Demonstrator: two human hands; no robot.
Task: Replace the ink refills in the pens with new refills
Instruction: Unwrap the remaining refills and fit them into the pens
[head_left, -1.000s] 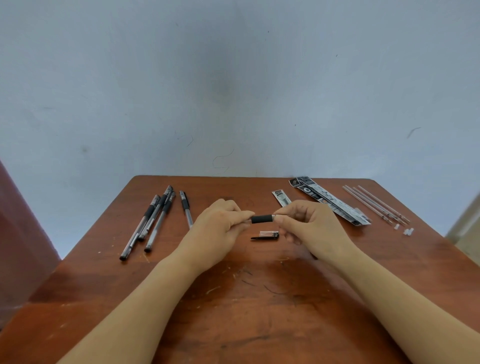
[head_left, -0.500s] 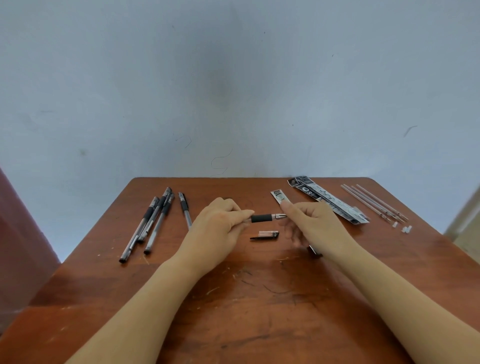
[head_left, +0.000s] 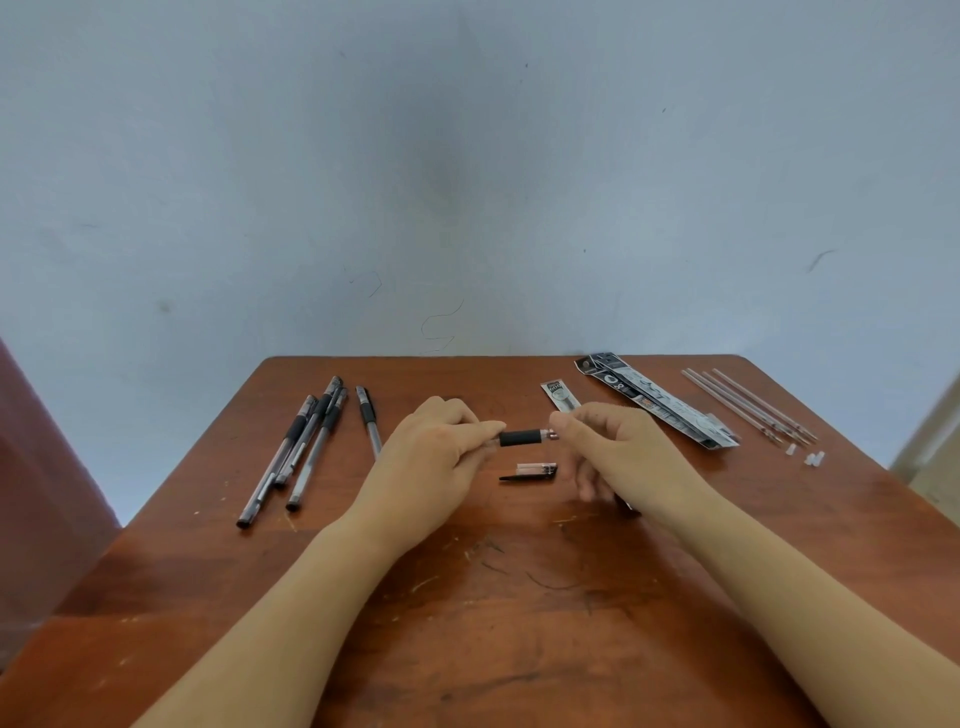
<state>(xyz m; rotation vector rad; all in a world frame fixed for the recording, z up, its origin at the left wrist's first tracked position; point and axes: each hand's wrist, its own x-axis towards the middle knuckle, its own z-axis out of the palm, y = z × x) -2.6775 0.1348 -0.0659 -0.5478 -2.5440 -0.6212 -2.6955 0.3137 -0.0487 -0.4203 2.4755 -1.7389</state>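
Note:
My left hand holds a pen level above the table, with its black rubber grip and clear front end sticking out to the right. My right hand pinches that front end between thumb and forefinger; the pen's point is hidden by them. A black pen cap lies on the table just below the pen. Several whole pens lie at the left. Refill packets and loose refills lie at the far right.
The brown wooden table is scratched in front of my hands. Small white end caps lie near the loose refills. A dark end of something shows under my right hand. A pale wall stands behind the table.
My right hand slid off the black grip, baring the pen's front end, and now pinches that end. My left hand has kept its hold.

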